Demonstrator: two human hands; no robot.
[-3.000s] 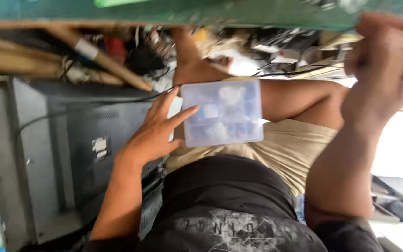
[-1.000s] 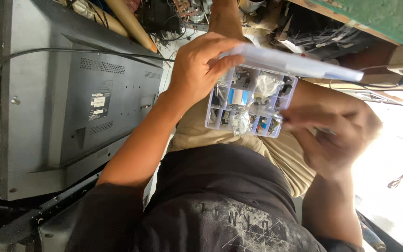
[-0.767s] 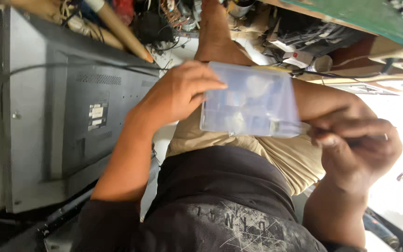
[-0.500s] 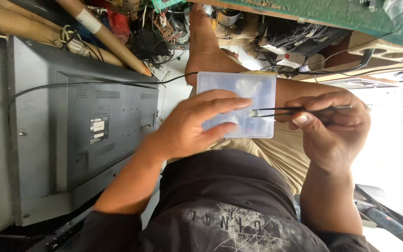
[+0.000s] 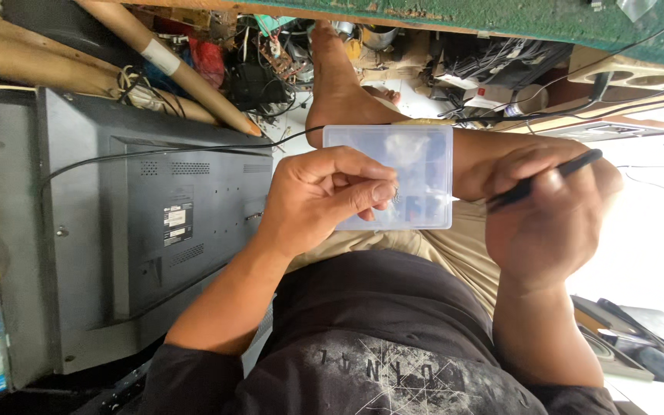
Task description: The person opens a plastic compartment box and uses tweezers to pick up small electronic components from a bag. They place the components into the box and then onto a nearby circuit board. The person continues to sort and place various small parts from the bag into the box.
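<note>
A closed clear plastic compartment box (image 5: 424, 165) rests on my lap, across my thigh. My left hand (image 5: 320, 196) lies over its left half and pinches a tiny metallic part (image 5: 395, 194) between thumb and forefinger. To the right of the box, my right hand (image 5: 547, 219) is closed around a thin black tweezer-like tool (image 5: 547, 178). The tool's tip points away from the box, up and to the right. What lies inside the box is blurred by the lid.
A flat-screen television (image 5: 140, 230) lies back-side up at my left, with a black cable across it. Cardboard tubes (image 5: 170, 65) and tangled electronics sit beyond it. My bare foot (image 5: 336, 77) stretches toward a green table edge (image 5: 501, 15). More tools lie at the lower right.
The box was open a second ago and its lid is now shut. My right hand drew the black tool away from the box to the right. My left fingers now pinch a tiny part.
</note>
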